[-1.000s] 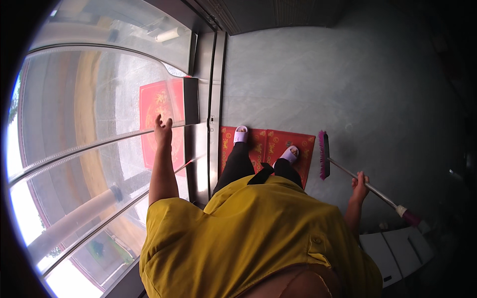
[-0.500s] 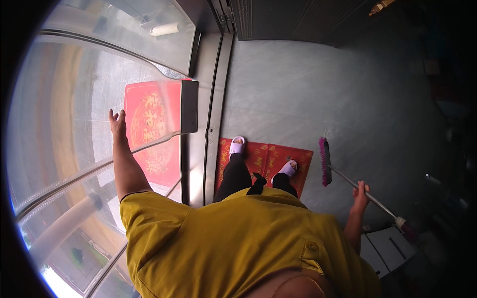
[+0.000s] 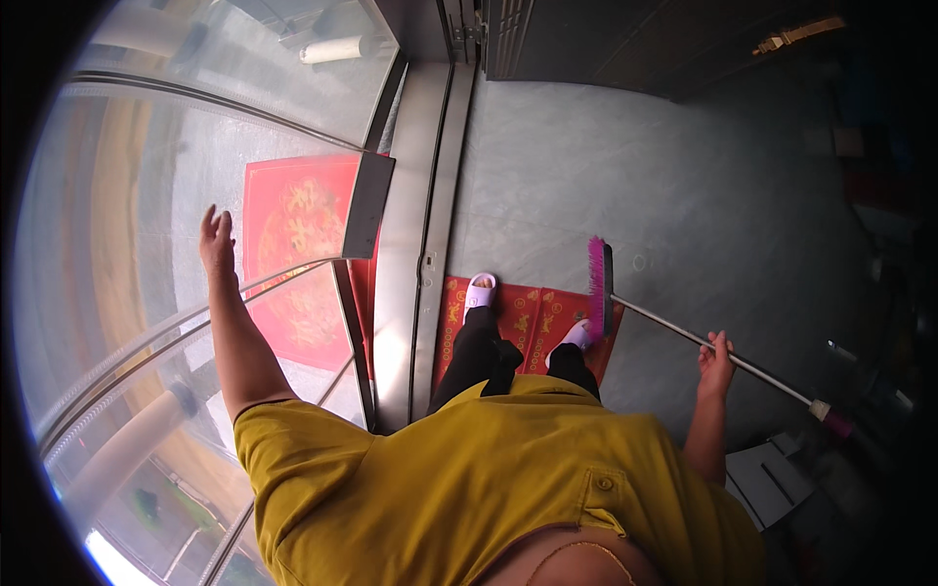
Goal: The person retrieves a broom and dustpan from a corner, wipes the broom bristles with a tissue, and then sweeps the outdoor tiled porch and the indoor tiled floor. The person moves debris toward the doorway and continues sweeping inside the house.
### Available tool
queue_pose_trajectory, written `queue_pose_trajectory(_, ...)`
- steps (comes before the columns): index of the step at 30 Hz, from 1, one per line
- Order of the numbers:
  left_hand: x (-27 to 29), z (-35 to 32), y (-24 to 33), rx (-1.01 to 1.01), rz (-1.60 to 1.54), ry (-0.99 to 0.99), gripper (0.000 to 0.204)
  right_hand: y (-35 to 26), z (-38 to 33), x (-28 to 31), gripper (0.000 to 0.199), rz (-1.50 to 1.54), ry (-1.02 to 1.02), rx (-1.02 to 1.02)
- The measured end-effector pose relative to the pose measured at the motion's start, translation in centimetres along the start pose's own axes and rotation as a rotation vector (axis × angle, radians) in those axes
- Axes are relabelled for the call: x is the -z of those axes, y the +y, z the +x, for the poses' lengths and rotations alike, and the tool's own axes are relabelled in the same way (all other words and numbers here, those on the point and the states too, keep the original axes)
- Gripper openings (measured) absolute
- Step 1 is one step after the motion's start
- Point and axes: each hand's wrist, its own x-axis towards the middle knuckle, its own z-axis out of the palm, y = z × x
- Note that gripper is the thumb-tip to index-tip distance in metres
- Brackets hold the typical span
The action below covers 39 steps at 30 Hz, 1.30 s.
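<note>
My right hand (image 3: 716, 363) is closed round the metal handle (image 3: 664, 319) of a broom. The broom's head, with its purple bristles (image 3: 597, 288), is on the left end of the handle, over the edge of the red mat and beside my right slipper. A purple grip (image 3: 837, 423) ends the handle on the right. My left arm reaches out over a clear plastic door curtain (image 3: 147, 195). The fingers of my left hand (image 3: 217, 244) are stretched and apart, with nothing seen in them. Whether that hand touches the curtain I cannot tell.
I stand in lilac slippers (image 3: 480, 291) on a red mat (image 3: 528, 313) by the metal door sill (image 3: 422, 234). Another red mat (image 3: 293, 215) shows through the curtain. A dark door (image 3: 606, 49) stands ahead, with grey floor (image 3: 547, 176) before it. A white box-like thing (image 3: 767, 479) is at lower right.
The broom has come left and slightly up, its bristles now over the mat's edge. My left hand has shifted slightly left, and the curtain's dark edge strip has tilted.
</note>
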Motion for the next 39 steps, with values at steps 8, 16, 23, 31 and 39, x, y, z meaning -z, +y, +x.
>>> queue_pose_trajectory(8,6.1,9.1,-5.5,0.078,0.269,0.252,0.079,-1.8,-0.4,-0.8,0.027,-0.021,0.016,0.042)
queue_pose_trajectory(16,4.2,11.1,-6.4,0.080,0.351,0.457,0.089,-0.2,1.2,2.7,0.029,-0.031,0.165,0.072)
queue_pose_trajectory(23,-14.9,-0.8,-2.2,0.029,0.057,-0.382,0.037,5.2,4.1,10.0,0.031,0.063,0.356,-0.012)
queue_pose_trajectory(31,-29.4,-28.9,-3.9,0.081,0.505,-1.242,0.034,5.7,12.0,15.6,0.030,0.022,0.416,-0.098)
queue_pose_trajectory(39,-35.3,-35.9,8.8,0.468,0.590,-0.806,0.023,6.4,21.2,21.4,0.025,0.048,0.332,-0.190)
